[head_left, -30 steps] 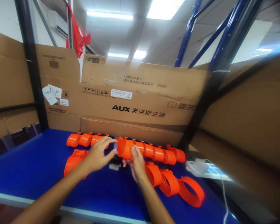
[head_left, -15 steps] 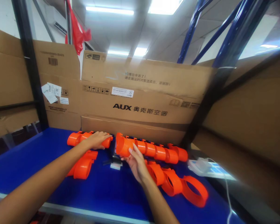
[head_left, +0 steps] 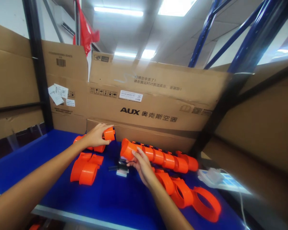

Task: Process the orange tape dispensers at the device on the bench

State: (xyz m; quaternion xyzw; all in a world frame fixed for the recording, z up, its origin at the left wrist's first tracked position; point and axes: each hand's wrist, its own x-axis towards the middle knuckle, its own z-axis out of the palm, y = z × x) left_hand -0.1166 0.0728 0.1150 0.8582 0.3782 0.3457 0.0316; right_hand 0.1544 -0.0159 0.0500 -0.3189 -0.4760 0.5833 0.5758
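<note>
My left hand [head_left: 97, 135] is closed on a small orange plastic ring [head_left: 109, 134], held up between thumb and fingers above the back of the table. A dark edge shows on that ring's right side. Behind and below this hand lie more orange rings [head_left: 100, 149], partly hidden by it. My right hand [head_left: 142, 164] grips a wider orange plastic ring [head_left: 128, 149], tilted at the left end of a long row of orange rings [head_left: 158, 156]. Its thumb presses on the ring's side; the other fingers curl beneath, partly hidden.
Larger orange rings [head_left: 207, 204] lie at the front right, and a few more [head_left: 88, 173] at the left on the blue table [head_left: 124, 198]. A small black and white object [head_left: 122, 172] sits between the hands. Cardboard [head_left: 153, 99] walls the back. A power strip with a cable [head_left: 223, 179] is at right.
My left hand has lifted the small orange ring up from the left group. My right hand keeps its hold on the wider ring. The view has shifted slightly.
</note>
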